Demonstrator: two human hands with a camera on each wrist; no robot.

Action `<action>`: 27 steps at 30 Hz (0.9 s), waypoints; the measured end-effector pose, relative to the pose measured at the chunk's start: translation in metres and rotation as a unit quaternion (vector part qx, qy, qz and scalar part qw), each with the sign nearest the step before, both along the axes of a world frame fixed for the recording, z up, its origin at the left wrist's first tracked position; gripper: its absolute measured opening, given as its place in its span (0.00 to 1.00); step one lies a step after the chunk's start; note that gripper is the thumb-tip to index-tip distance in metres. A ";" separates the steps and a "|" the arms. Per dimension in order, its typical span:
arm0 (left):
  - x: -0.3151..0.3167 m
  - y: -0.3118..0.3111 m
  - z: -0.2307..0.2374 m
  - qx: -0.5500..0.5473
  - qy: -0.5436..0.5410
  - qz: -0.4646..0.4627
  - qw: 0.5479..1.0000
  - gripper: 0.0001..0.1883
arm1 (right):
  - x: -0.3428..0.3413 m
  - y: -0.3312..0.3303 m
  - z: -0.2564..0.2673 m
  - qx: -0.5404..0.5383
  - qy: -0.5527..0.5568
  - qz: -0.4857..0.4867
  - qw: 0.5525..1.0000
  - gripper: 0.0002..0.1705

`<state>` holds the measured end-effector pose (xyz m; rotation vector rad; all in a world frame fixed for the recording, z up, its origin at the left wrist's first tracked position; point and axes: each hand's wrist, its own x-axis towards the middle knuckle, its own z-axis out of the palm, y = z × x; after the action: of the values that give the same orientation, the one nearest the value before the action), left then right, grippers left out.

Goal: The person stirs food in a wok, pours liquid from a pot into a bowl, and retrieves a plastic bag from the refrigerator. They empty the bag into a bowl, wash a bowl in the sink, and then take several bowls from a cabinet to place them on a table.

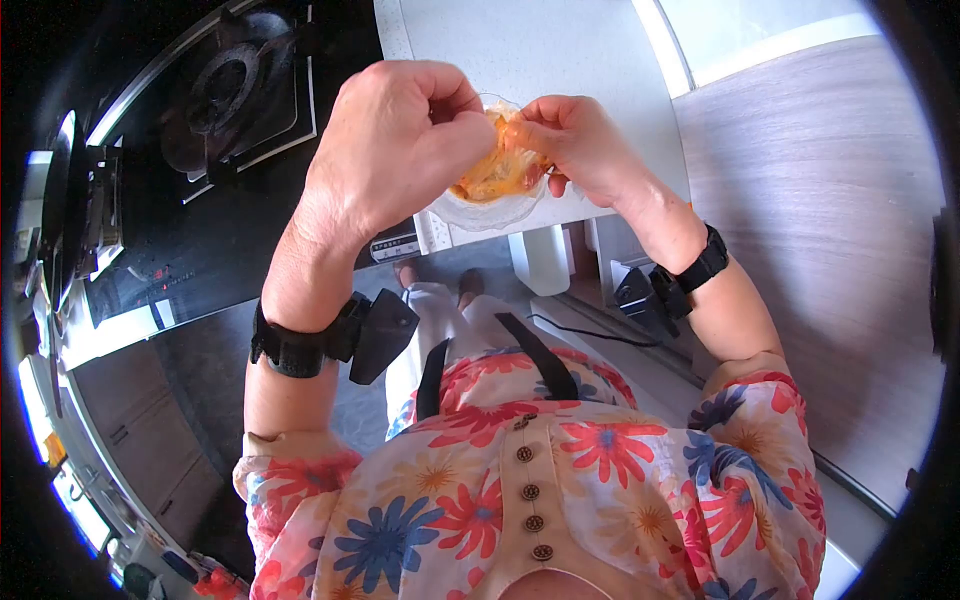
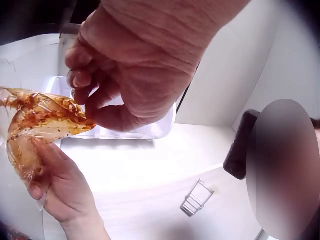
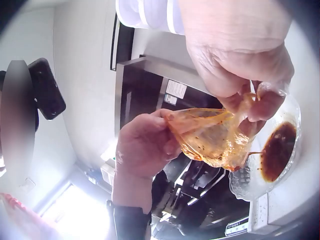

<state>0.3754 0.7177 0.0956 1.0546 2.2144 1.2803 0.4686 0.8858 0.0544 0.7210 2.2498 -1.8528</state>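
Clear plastic bag (image 3: 212, 142), smeared inside with orange-red sauce, is held taut between both hands over the glass bowl (image 1: 495, 217) near the counter edge. Left hand (image 1: 395, 150) pinches one corner; right hand (image 1: 590, 150) grips the opposite side. Dark brown sauce (image 3: 279, 152) lies in the bowl. Judged risks: slick film could slip from a fingertip pinch and flick residue; uneven pulling could tear it; a sideways shift beyond the rim could drip onto countertop (image 1: 540, 60) or cooktop (image 1: 220, 250).
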 end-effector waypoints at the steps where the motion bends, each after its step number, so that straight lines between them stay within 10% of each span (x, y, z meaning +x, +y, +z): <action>1: 0.000 0.002 0.003 0.005 0.015 -0.005 1.000 0.08 | -0.001 0.002 -0.001 0.000 0.000 0.000 1.000 0.14; 27: 0.003 0.028 -0.001 -0.013 0.041 -0.014 0.999 0.12 | 0.010 0.012 0.005 -0.059 -0.033 -0.030 0.997 0.12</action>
<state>0.3783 0.7453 0.0951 1.1428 2.2617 1.2138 0.4790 0.8977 0.0595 0.8246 2.0800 -1.9403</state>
